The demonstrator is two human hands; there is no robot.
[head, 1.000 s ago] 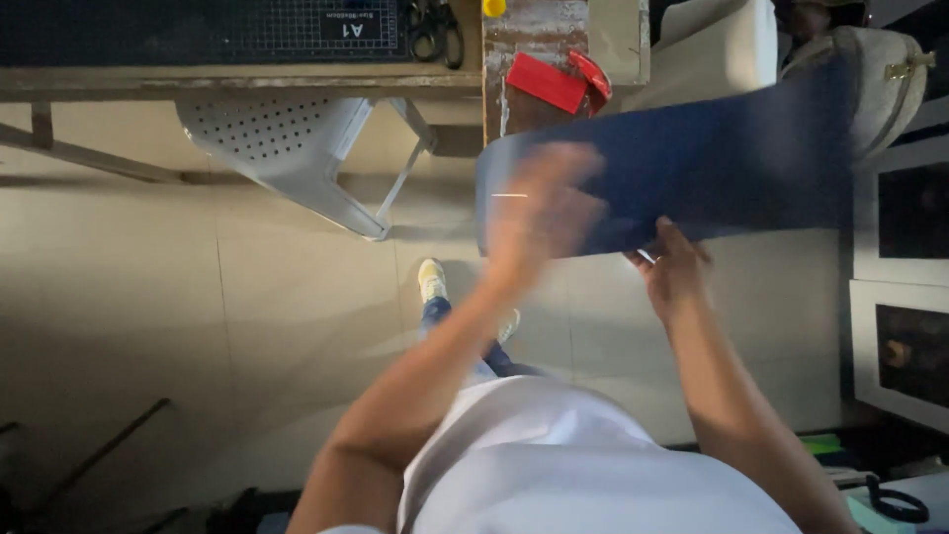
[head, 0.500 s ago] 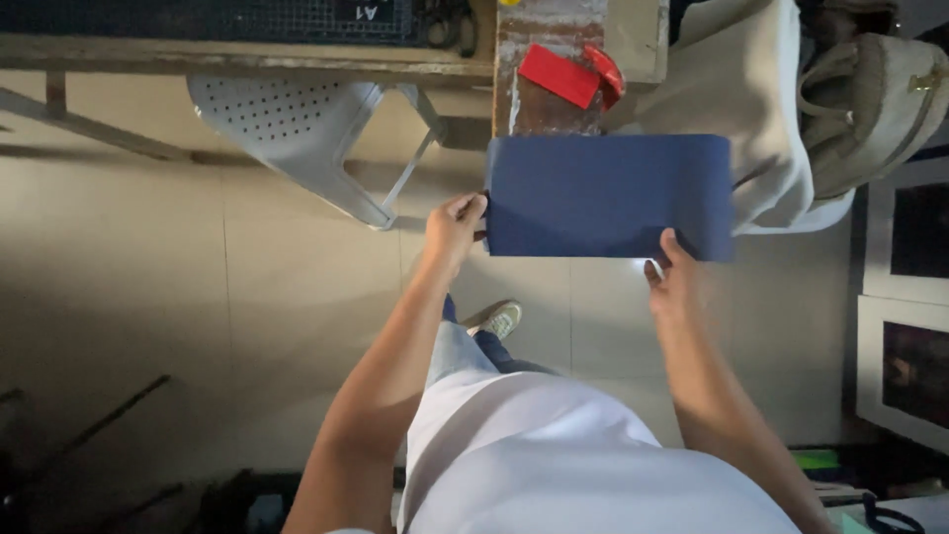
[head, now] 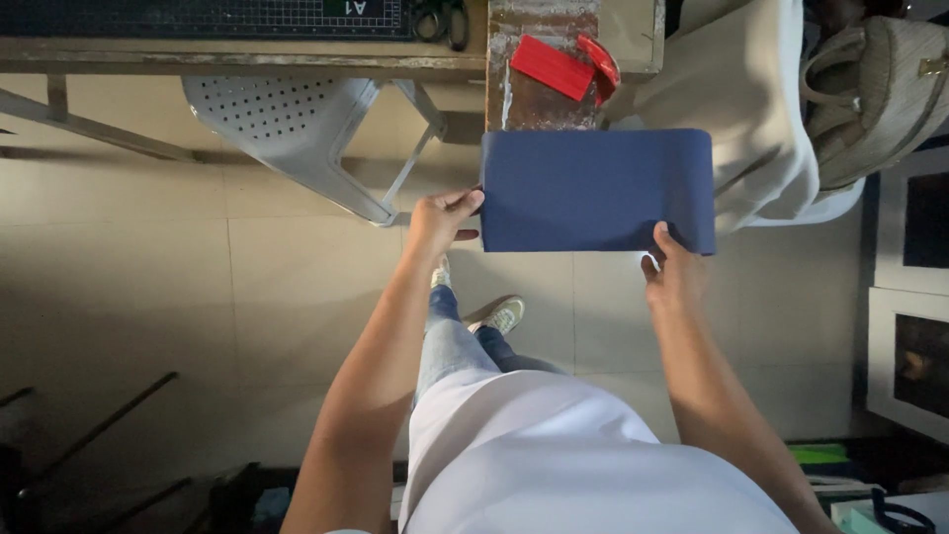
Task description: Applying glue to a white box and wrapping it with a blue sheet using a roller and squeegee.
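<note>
— What's around you?

— Pale tiled floor under me, with a workbench along the far side. Taking the bench as my landmark: a dark cutting mat lies on top of it with scissors at the mat's right end, a white perforated plastic chair sits tucked below its edge, and a red tape dispenser rests on a worn board just right of it.

— And what are you holding?

— A dark blue sheet, card or stiff paper by the look of it, held out flat in the air just in front of the bench's right end, above the floor.

— How are you gripping it?

— My left hand pinches the middle of its left edge, fingers curled over. My right hand takes the bottom right corner, thumb up on the face. Both are closed on the sheet.

— How does it handle?

— I judge it light and fairly stiff, since it stays flat between two small holds. It would likely crease if squeezed, so edges and corners are the places to hold, lightly.
</note>
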